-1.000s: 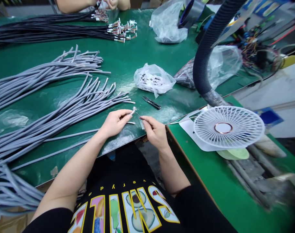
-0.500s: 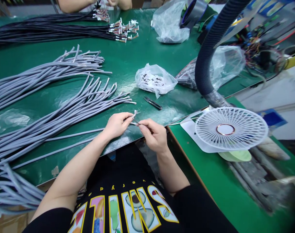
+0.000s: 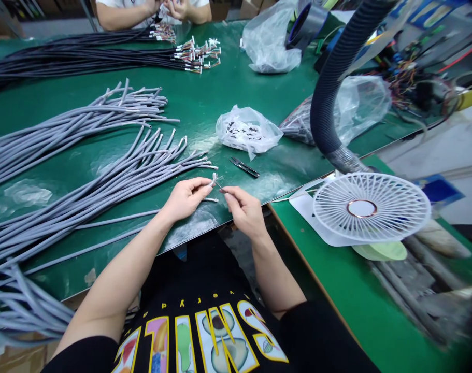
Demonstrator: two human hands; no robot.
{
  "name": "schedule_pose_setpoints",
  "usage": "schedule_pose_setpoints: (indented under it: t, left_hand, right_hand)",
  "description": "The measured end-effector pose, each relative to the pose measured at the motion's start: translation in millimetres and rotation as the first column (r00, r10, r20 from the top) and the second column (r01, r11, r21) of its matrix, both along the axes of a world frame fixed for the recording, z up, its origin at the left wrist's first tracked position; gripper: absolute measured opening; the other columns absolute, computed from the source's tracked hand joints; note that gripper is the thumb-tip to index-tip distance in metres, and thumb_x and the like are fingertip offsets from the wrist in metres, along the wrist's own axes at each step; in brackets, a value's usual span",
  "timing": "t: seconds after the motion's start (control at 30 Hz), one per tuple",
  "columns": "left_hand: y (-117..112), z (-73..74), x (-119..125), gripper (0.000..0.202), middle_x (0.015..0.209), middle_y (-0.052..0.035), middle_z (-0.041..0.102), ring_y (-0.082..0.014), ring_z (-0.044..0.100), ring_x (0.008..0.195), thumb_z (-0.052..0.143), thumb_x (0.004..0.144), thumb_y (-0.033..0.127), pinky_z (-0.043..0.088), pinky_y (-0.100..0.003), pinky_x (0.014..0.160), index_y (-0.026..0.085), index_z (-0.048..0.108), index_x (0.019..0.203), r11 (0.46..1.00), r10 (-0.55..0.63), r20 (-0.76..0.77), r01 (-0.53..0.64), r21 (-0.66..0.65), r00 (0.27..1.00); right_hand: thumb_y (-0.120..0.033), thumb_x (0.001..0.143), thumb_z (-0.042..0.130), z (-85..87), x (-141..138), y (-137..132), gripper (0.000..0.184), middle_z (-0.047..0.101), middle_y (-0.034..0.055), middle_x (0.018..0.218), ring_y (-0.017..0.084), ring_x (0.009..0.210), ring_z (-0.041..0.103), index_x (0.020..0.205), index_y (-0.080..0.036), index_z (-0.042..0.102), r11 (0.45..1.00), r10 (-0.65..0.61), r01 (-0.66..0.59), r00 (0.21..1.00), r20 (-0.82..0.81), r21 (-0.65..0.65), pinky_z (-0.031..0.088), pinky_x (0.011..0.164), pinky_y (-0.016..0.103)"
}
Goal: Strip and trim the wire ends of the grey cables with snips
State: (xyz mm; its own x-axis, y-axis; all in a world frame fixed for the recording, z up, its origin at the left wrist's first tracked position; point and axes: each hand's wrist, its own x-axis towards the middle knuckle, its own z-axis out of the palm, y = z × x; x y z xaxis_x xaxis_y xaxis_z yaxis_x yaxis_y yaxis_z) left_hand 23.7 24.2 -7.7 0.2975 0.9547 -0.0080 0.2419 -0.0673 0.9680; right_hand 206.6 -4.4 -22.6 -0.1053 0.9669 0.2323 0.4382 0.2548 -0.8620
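Observation:
My left hand [image 3: 185, 198] is closed on the stripped end of a grey cable [image 3: 115, 220] that runs off to the left over the green mat [image 3: 204, 103]. The cable's thin bare wires [image 3: 214, 180] stick up above the fingertips. My right hand [image 3: 243, 210] pinches one of those thin wires between thumb and forefinger, just right of the left hand. Both hands hover at the table's near edge. A second loose grey cable [image 3: 84, 246] lies below the first.
Big bundles of grey cables [image 3: 103, 171] fan across the left. Black snips [image 3: 244, 167] lie by a plastic bag of small parts [image 3: 247, 129]. A white fan [image 3: 371, 208] and a dark ribbed hose [image 3: 332, 83] stand right. Another person's hands [image 3: 173, 8] work black cables [image 3: 84, 52] at the far edge.
The hands have stayed close together at the cable end; the right hand's pinch shifted slightly along the thin wire. The view has tipped down a little.

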Motion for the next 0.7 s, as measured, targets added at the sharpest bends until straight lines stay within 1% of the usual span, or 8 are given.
schedule_pose_setpoints:
  t: [0.13,0.23,0.3,0.37,0.43,0.5,0.6,0.7]
  left_hand:
    - [-2.2,-4.0,1.8,0.033,0.097,-0.0074,0.074,-0.0179,0.065,0.082,0.056,0.085,0.037,0.049,-0.027,0.076,0.014,0.071,0.103,0.996,-0.003,-0.091,0.01,0.085,0.996]
    - [-2.3,-7.2,2.7,0.03,0.105,-0.0082,0.074,-0.0211,0.066,0.095,0.055,0.086,0.035,0.048,-0.029,0.086,0.016,0.073,0.1,0.986,-0.004,-0.173,0.032,0.162,0.985]
    - [-1.0,-8.8,2.9,0.03,0.103,-0.0083,0.074,-0.0207,0.067,0.092,0.054,0.087,0.034,0.048,-0.029,0.083,0.016,0.072,0.101,0.989,0.034,-0.221,-0.001,0.149,0.975]
    - [0.9,-8.7,2.5,0.031,0.094,-0.0073,0.074,-0.0183,0.066,0.08,0.054,0.086,0.035,0.048,-0.028,0.074,0.016,0.071,0.104,0.995,0.067,-0.234,-0.047,0.09,0.97]
    - [2.6,-6.0,1.4,0.033,0.076,-0.0041,0.071,-0.0146,0.061,0.065,0.055,0.085,0.037,0.045,-0.025,0.064,0.014,0.07,0.104,0.998,0.067,-0.189,-0.065,0.012,0.98]
    - [3.4,-1.0,-0.5,0.035,0.063,-0.0003,0.063,-0.0111,0.052,0.054,0.056,0.084,0.041,0.04,-0.023,0.056,0.013,0.07,0.1,0.997,0.057,-0.094,-0.062,-0.053,0.994]
    - [3.4,6.0,-3.8,0.036,0.058,0.0023,0.055,-0.0079,0.042,0.05,0.057,0.084,0.044,0.034,-0.021,0.051,0.012,0.069,0.096,0.994,0.038,0.047,-0.034,-0.1,0.998]
    - [3.3,7.4,-6.0,0.038,0.058,0.0033,0.052,-0.0069,0.038,0.05,0.058,0.083,0.045,0.031,-0.021,0.05,0.012,0.069,0.099,0.993,0.012,0.128,0.003,-0.122,0.992]
  right_hand:
    - [-0.029,0.091,0.049,0.9,-4.0,3.8,0.021,0.058,0.0,0.065,0.014,0.066,0.059,0.094,-0.02,0.068,1.0,0.004,-0.004,1.0,0.005,0.001,0.047,0.064,0.026]
    - [-0.029,0.091,0.049,9.3,-9.2,-0.7,0.02,0.058,-0.0003,0.066,0.012,0.06,0.054,0.087,-0.019,0.065,0.999,0.032,-0.032,0.999,-0.014,0.01,0.044,0.059,0.025]
    - [-0.031,0.092,0.049,17.9,-11.8,-7.7,0.021,0.058,-0.0001,0.066,0.011,0.056,0.051,0.086,-0.019,0.065,0.997,0.075,-0.074,0.996,-0.042,0.029,0.043,0.056,0.025]
    - [-0.033,0.092,0.048,24.9,-12.4,-13.8,0.022,0.059,0.0006,0.068,0.011,0.055,0.051,0.088,-0.02,0.065,0.993,0.105,-0.102,0.993,-0.06,0.052,0.043,0.055,0.025]
    - [-0.033,0.092,0.049,26.4,-11.2,-15.1,0.022,0.06,0.0009,0.07,0.011,0.056,0.051,0.088,-0.02,0.065,0.995,0.094,-0.091,0.994,-0.058,0.052,0.043,0.056,0.025]
    - [-0.031,0.092,0.049,21.4,-9.0,-10.9,0.02,0.059,0.0002,0.069,0.011,0.057,0.051,0.086,-0.019,0.064,0.998,0.056,-0.055,0.997,-0.049,0.024,0.042,0.057,0.025]
    - [-0.029,0.091,0.05,8.3,-6.1,-1.3,0.019,0.057,-0.001,0.067,0.011,0.058,0.05,0.083,-0.018,0.063,0.999,0.033,-0.034,0.999,-0.024,-0.023,0.041,0.058,0.024]
    - [-0.029,0.091,0.049,0.0,-5.5,3.7,0.019,0.055,-0.0011,0.067,0.01,0.059,0.049,0.084,-0.017,0.062,0.999,0.026,-0.027,0.999,-0.024,-0.038,0.04,0.059,0.024]
